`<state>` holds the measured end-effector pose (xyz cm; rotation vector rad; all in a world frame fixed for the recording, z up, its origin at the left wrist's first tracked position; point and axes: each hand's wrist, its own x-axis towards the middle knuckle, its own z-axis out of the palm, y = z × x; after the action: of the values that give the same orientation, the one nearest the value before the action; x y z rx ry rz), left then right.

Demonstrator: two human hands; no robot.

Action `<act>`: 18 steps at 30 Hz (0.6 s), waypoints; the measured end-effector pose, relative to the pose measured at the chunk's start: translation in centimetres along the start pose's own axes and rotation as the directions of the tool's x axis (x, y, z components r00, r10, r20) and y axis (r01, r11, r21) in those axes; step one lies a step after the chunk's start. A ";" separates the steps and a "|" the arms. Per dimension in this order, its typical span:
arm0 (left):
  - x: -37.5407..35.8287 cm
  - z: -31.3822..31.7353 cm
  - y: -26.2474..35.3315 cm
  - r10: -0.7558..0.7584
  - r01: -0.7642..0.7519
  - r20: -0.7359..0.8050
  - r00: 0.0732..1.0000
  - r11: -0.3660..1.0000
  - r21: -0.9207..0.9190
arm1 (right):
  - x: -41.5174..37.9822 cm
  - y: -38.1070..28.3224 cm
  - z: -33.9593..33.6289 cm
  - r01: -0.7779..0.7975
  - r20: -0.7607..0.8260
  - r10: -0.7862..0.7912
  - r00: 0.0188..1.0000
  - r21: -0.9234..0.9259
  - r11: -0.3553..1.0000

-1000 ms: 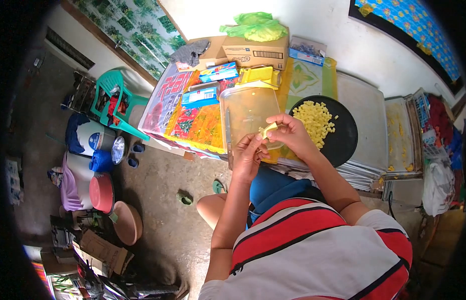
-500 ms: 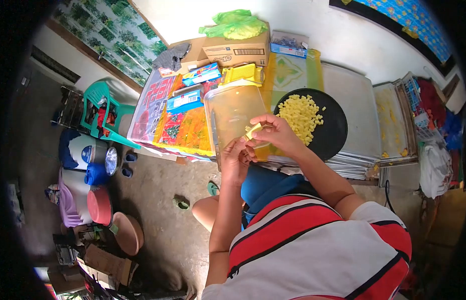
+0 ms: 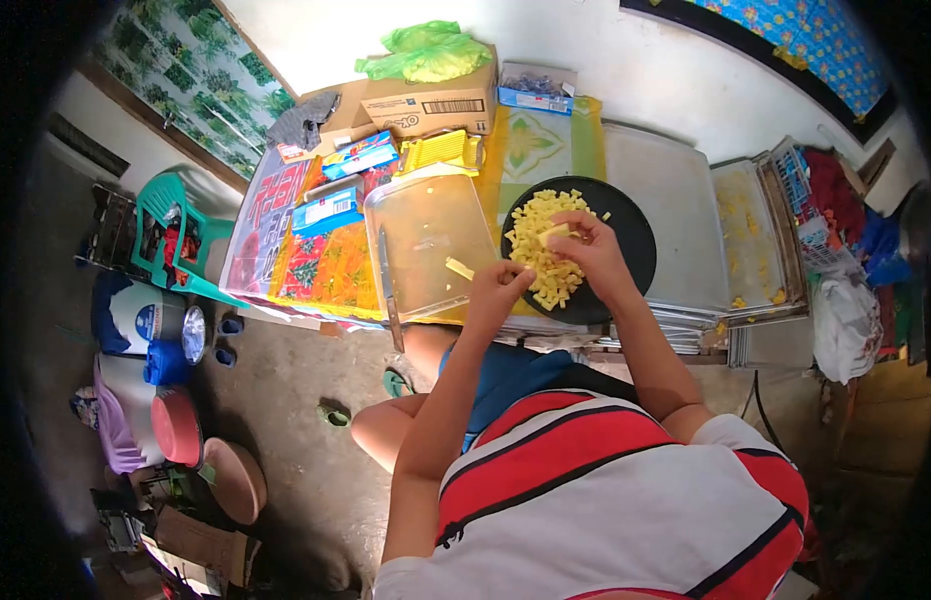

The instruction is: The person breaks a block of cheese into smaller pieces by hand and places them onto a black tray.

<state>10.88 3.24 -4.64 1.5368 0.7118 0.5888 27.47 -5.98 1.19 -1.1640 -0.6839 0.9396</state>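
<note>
My left hand (image 3: 499,290) is over the near right edge of a clear plastic tray (image 3: 425,215), pinching a thin yellow strip (image 3: 459,268) that sticks out to the left. My right hand (image 3: 595,255) is above a round black tray (image 3: 635,270), its fingers closed on a pale yellow piece (image 3: 555,235). Below it, many small yellow pieces (image 3: 545,205) are heaped on the left half of the black tray. A knife (image 3: 388,280) lies along the left side of the clear tray, its handle reaching past the near edge.
Behind the clear tray are a ribbed yellow pack (image 3: 440,152), blue boxes (image 3: 328,207) and a cardboard box (image 3: 425,100) topped by a green plastic bag (image 3: 425,52). Stacked metal trays (image 3: 670,210) stand to the right. A green chair (image 3: 175,230) is at the left.
My hands have parted. The right has moved over the heap with a pale yellow piece, while the left keeps a yellow strip near the clear tray. The view has shifted slightly right.
</note>
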 end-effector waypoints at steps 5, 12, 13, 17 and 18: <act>1.6 4.1 0.3 0.133 -0.122 -0.007 0.991 0.934 0.336 | 0.4 1.3 -4.6 -0.028 -0.176 0.026 0.984 -0.012 1.000; 3.2 7.1 0.3 0.283 -0.235 -0.001 0.959 0.800 0.551 | 0.4 3.1 -7.5 -0.064 -0.133 0.052 0.990 -0.092 0.994; 3.5 7.3 0.1 0.293 -0.241 0.004 0.956 0.777 0.582 | 0.4 3.3 -7.8 -0.071 -0.128 0.055 0.990 -0.121 0.990; 3.9 7.4 1.0 0.157 -0.145 0.034 0.987 0.778 0.611 | 0.6 3.9 -8.6 -0.057 -0.122 0.039 0.992 -0.151 0.987; 4.1 7.4 1.0 0.121 -0.112 0.025 0.992 0.798 0.592 | 0.8 4.4 -9.1 -0.063 -0.112 0.046 0.993 -0.150 0.987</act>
<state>19.16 1.22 -4.50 2.1766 0.8674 0.4877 34.46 -8.93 -5.58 -1.3660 -0.6479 0.8739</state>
